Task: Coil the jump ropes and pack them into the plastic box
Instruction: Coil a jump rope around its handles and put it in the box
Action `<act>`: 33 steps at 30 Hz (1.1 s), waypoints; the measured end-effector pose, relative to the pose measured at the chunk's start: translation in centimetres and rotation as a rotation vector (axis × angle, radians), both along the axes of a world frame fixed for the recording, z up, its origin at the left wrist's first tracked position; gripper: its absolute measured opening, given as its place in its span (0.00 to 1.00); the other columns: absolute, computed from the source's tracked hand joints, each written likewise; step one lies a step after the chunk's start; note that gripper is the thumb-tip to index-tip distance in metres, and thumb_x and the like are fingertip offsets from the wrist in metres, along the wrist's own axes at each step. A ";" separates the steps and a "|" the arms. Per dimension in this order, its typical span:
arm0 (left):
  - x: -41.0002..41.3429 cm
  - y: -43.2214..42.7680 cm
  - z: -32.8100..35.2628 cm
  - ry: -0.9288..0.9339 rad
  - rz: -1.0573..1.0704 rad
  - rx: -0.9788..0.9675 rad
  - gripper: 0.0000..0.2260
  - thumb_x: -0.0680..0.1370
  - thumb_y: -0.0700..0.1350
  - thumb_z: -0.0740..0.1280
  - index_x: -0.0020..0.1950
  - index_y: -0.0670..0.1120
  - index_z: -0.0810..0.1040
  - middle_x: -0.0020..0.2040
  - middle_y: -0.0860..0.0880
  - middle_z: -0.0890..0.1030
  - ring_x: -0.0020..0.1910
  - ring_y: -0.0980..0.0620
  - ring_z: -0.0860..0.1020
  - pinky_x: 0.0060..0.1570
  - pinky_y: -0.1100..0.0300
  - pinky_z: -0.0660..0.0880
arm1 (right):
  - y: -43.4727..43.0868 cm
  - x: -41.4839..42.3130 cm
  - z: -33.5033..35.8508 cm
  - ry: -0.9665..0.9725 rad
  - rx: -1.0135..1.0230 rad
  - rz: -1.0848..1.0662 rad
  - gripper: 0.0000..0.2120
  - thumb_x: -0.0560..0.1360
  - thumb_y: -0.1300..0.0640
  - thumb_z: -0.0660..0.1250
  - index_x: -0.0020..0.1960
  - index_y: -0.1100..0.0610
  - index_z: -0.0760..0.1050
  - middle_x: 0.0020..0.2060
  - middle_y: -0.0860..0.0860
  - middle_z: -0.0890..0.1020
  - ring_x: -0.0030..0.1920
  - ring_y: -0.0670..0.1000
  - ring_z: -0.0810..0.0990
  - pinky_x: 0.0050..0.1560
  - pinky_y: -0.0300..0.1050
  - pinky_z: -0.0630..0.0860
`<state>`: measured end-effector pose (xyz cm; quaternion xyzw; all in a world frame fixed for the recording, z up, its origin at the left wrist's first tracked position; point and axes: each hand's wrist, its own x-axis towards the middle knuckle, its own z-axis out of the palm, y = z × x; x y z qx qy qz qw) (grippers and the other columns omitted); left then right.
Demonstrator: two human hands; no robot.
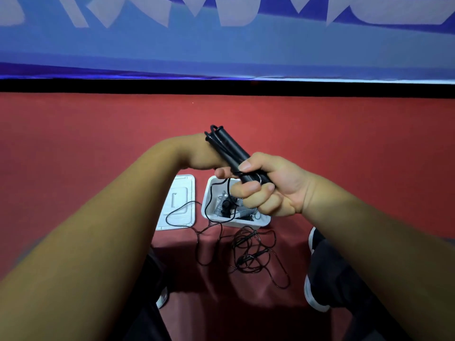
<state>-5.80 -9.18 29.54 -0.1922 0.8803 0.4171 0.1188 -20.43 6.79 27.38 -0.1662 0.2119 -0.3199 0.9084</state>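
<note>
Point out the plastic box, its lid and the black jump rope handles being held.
plastic box (236, 224): head view, on its white front wall.
lid (183, 184): head view, on its bare upper part.
jump rope handles (231, 148): head view, on the shafts above the right hand (268, 190).

The black rope handles (231, 153) are gripped in the right hand (270, 190) above a white box (206, 204); loose rope (246, 252) is spread on the red floor (357, 143).

One head-worn wide-angle camera looks forward and down, close over the right hand (268, 190).
</note>
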 end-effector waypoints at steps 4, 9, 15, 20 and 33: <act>0.6 -0.3 0.1 0.040 0.003 0.257 0.15 0.76 0.27 0.58 0.55 0.35 0.80 0.41 0.36 0.83 0.29 0.48 0.79 0.35 0.61 0.76 | 0.3 1.3 -0.3 0.026 0.027 -0.022 0.22 0.72 0.60 0.73 0.63 0.50 0.73 0.37 0.50 0.71 0.28 0.42 0.59 0.21 0.31 0.54; 0.4 -1.2 0.0 0.163 0.084 0.402 0.08 0.74 0.34 0.69 0.52 0.40 0.81 0.58 0.36 0.83 0.54 0.42 0.84 0.46 0.53 0.83 | 0.8 1.7 -0.4 0.100 0.018 0.026 0.18 0.70 0.62 0.73 0.56 0.54 0.71 0.42 0.51 0.75 0.28 0.42 0.59 0.20 0.32 0.52; -0.9 -0.4 1.2 0.173 0.069 0.299 0.08 0.73 0.33 0.77 0.48 0.43 0.84 0.43 0.44 0.81 0.45 0.49 0.80 0.53 0.56 0.77 | 1.2 3.0 -0.8 0.349 0.021 0.141 0.04 0.75 0.60 0.62 0.48 0.58 0.67 0.39 0.50 0.77 0.23 0.39 0.64 0.17 0.30 0.54; -1.3 0.6 3.1 0.241 0.099 0.193 0.08 0.71 0.33 0.77 0.48 0.41 0.84 0.46 0.36 0.85 0.47 0.40 0.83 0.55 0.46 0.78 | 0.6 2.5 -1.8 0.415 0.054 0.053 0.04 0.77 0.61 0.63 0.47 0.56 0.67 0.37 0.51 0.70 0.25 0.41 0.59 0.21 0.33 0.49; 0.2 0.1 5.4 0.217 0.175 -0.205 0.11 0.76 0.38 0.73 0.52 0.54 0.88 0.37 0.58 0.84 0.36 0.59 0.76 0.39 0.63 0.72 | -1.9 0.1 -1.5 0.502 0.220 -0.537 0.08 0.82 0.61 0.63 0.48 0.55 0.65 0.34 0.50 0.71 0.28 0.42 0.60 0.19 0.32 0.54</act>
